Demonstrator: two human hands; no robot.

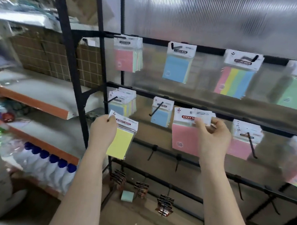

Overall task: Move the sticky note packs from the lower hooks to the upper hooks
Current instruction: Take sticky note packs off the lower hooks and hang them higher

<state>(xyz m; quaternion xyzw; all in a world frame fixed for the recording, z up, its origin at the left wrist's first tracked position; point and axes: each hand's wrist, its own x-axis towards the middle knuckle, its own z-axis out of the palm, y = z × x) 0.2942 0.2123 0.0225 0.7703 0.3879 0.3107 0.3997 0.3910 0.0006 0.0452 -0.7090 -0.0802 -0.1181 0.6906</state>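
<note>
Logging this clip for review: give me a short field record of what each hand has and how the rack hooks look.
left hand: pinches the header of a yellow pack, off any hook
right hand: grips a bunch of pink packs by their headers
upper hooks: four in view, all hold packs
middle hooks: packs hang left and right of the hands
lowest bare hooks: hold nothing
floor: one loose blue-green pad

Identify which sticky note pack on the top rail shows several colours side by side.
The striped pack, third from left: pink, yellow, green, blue bands; its neighbours show one main colour.
</note>
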